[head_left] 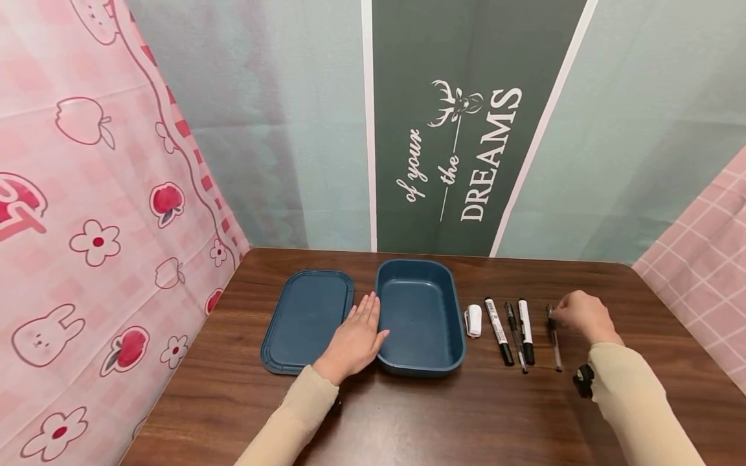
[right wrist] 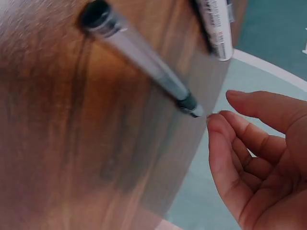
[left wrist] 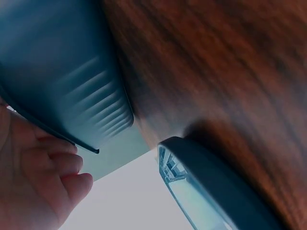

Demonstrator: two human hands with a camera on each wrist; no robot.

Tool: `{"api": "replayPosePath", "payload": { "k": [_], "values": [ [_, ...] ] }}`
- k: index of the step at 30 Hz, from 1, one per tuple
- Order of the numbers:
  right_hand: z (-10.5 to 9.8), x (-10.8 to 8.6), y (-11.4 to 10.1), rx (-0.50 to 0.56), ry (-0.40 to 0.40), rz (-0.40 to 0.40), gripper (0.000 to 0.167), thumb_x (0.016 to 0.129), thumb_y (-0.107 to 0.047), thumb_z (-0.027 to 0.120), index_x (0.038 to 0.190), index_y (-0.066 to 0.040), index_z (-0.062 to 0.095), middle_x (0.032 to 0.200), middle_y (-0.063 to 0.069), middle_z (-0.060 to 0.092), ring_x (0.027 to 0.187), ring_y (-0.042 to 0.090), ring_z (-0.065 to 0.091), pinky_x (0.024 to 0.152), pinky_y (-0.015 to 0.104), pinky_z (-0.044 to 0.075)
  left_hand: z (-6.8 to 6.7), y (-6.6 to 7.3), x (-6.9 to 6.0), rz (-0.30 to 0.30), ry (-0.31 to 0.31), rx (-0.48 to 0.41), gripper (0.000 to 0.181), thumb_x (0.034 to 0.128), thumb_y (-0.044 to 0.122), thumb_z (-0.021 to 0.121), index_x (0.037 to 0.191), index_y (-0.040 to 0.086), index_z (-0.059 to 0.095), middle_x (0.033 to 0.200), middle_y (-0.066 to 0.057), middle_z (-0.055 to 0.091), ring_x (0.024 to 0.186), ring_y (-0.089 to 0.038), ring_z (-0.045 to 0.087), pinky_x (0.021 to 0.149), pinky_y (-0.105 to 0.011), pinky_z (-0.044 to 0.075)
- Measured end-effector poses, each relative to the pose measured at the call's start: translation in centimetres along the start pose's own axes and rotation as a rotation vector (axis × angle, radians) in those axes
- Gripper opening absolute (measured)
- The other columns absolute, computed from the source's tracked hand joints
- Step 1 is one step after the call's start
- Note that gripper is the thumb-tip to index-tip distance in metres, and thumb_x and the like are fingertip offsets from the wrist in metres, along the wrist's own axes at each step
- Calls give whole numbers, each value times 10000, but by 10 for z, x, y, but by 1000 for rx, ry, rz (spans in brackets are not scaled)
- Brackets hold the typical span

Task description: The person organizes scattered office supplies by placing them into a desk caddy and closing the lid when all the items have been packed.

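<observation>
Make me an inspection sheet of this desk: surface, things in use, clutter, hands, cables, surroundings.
Surface: brown wood-grain table.
Things in use: blue box, open-topped; rightmost pen, lying on the table.
Clutter: blue lid left of the box; small white object, two markers and a pen between them to its right.
Hands: left hand at the box's left rim, fingers straight; right hand at the rightmost pen's far end, thumb and fingertips apart.
Cables: nothing seen.
Surroundings: green printed cloth behind, pink patterned cloths at both sides.
</observation>
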State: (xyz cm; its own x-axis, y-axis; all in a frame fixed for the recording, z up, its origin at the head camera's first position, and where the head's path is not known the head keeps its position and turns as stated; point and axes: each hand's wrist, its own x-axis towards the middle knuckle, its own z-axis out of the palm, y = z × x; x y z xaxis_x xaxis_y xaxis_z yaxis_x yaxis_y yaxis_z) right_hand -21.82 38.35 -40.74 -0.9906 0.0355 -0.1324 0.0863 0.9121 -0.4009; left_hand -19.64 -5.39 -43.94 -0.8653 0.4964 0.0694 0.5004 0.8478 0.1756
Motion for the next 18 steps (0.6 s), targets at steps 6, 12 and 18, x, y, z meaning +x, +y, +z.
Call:
{"api": "replayPosePath", "payload": {
  "k": [6, 12, 18],
  "values": [
    [11, 4, 7, 8, 9, 46, 289, 851, -147, 638, 582, -63, 574, 551, 13, 571, 518, 178, 518, 464, 320, 388, 1, 1, -2, 5, 0, -9, 633, 1024, 385, 357, 1473, -43, 228, 1537, -182, 181, 1423, -265, 143, 1133, -402, 206],
    [17, 6, 8, 3, 12, 84, 352, 847, -139, 645, 518, -94, 528, 525, 19, 562, 502, 174, 512, 472, 330, 398, -1, 3, -2, 8, 7, -16, 629, 1026, 380, 356, 1470, -48, 232, 1535, -187, 187, 1421, -271, 151, 1133, -404, 206],
    [21, 6, 7, 2, 13, 110, 358, 836, -121, 655, 501, -85, 533, 499, 8, 552, 488, 164, 522, 492, 350, 434, -1, 2, -1, 9, 13, -1, 630, 1025, 384, 355, 1468, -48, 237, 1533, -188, 193, 1421, -270, 150, 1134, -405, 203]
  ]
}}
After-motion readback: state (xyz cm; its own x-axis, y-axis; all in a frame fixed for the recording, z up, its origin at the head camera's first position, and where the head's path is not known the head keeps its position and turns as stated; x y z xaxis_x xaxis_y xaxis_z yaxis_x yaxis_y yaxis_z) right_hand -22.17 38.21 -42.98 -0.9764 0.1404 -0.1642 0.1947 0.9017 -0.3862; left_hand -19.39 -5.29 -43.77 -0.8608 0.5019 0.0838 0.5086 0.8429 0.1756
